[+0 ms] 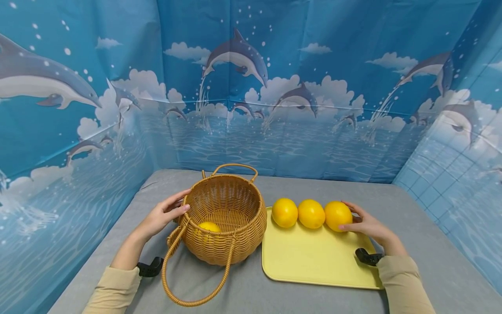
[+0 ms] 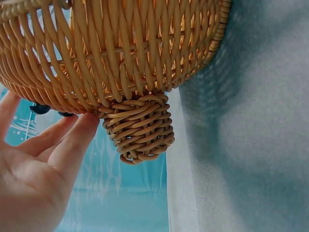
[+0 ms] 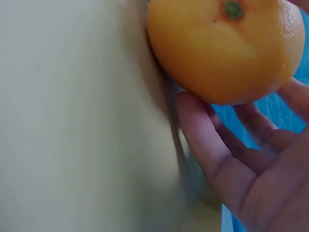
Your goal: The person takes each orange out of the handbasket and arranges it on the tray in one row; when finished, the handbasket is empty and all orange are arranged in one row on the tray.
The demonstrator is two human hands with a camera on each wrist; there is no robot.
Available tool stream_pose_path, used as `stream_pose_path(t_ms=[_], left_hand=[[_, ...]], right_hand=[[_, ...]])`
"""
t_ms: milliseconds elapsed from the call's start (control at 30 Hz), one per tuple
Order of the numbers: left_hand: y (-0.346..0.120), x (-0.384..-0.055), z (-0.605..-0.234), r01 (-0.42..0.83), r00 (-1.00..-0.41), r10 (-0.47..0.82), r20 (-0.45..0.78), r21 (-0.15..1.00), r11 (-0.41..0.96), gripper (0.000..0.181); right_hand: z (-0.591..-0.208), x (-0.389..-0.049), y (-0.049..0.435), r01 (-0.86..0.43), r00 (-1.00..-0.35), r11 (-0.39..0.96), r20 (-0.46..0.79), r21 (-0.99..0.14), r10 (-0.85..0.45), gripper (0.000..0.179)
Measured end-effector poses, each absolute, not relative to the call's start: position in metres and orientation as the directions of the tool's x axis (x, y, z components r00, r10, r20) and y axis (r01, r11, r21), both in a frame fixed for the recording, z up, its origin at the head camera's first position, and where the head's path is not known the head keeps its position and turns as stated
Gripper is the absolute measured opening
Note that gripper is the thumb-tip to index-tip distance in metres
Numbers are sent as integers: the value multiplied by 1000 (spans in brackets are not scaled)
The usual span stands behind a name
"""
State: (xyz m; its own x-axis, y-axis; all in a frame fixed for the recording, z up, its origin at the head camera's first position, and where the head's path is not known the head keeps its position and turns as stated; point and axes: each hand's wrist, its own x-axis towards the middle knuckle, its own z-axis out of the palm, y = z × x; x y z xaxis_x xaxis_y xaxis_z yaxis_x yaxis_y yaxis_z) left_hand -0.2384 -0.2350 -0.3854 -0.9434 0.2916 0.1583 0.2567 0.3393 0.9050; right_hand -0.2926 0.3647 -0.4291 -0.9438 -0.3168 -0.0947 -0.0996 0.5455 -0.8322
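My left hand (image 1: pixel 158 218) rests against the left rim of a round wicker basket (image 1: pixel 239 244). In the left wrist view its extended fingers touch the weave beside a small woven knob (image 2: pixel 140 129). One yellow-orange fruit (image 1: pixel 209 226) lies inside the basket, partly hidden by the front wall. My right hand (image 1: pixel 368 226) holds the rightmost orange (image 1: pixel 338 216) in a row, thumb in front and fingers behind. Up close, that orange (image 3: pixel 227 53) shows a green stem end. Two more oranges, a middle one (image 1: pixel 311 213) and a left one (image 1: pixel 285 213), sit beside it.
The row of oranges is along the far edge of a yellow tray (image 1: pixel 313 261), just right of the basket. The front basket handle (image 1: pixel 196 301) hangs down onto the grey tabletop (image 1: pixel 243 292). A blue dolphin-print curtain (image 1: pixel 274 144) surrounds the table.
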Motion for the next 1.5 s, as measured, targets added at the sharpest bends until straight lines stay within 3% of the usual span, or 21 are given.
stream_pose_path(t_ms=[833,1333,1500], left_hand=[[-236,-238,-386,268,-936,309,167,908,321,54],[-236,-241,-387,274,-937,306,172,902,335,54],[-236,-240,-387,280,-933,314,176,904,324,52]], right_hand=[[-421,-290,365,-207,-947,561,20,-801,-321,85],[-414,-290,364,-193,-948,525,19,-829,-319,85],[-401,-287,356,-258,-936,515,80,-818,-342,84]])
